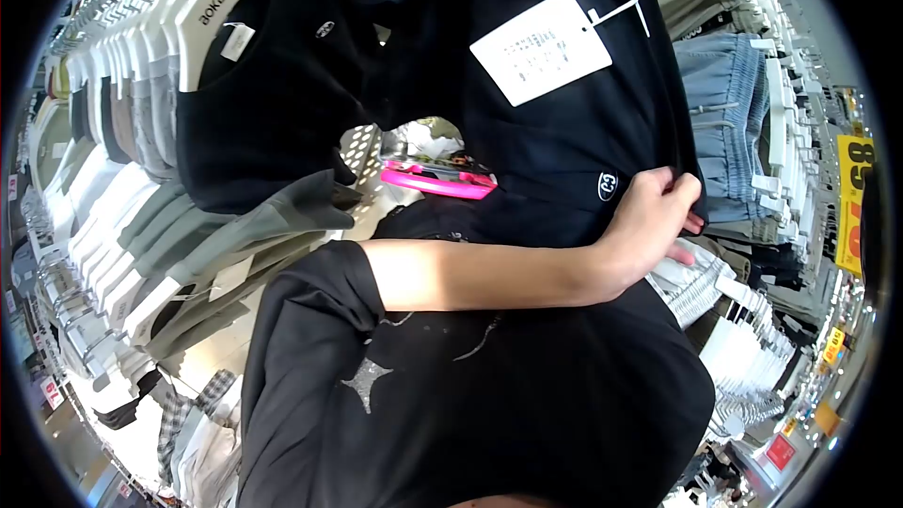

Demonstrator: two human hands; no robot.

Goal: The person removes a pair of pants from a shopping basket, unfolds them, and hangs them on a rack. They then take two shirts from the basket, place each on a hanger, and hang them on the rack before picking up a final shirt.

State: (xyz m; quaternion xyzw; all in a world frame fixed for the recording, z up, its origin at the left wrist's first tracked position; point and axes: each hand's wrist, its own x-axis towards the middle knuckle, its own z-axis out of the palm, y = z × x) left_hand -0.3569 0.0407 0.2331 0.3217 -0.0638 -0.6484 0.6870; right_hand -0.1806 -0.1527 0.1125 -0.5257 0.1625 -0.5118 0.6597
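Note:
My left hand (657, 216) reaches across my body from the left and pinches the lower right edge of a black garment (555, 141). An oval white logo sits on the cloth beside my fingers. A white price tag (543, 49) hangs from the garment on a plastic loop; its print is too small to read. Left of it, a black sleeveless top (282, 122) hangs on a white hanger (218, 14) marked BOKESI. Between the two black garments shows a flat thing with a bright pink edge (437, 182), partly covered. My right hand is not visible.
Racks of clothes on white hangers line the left side, with dark green garments (254, 226) below the top. On the right hang light blue shorts (724, 122) and more clothes. A yellow price sign (854, 202) stands at the far right.

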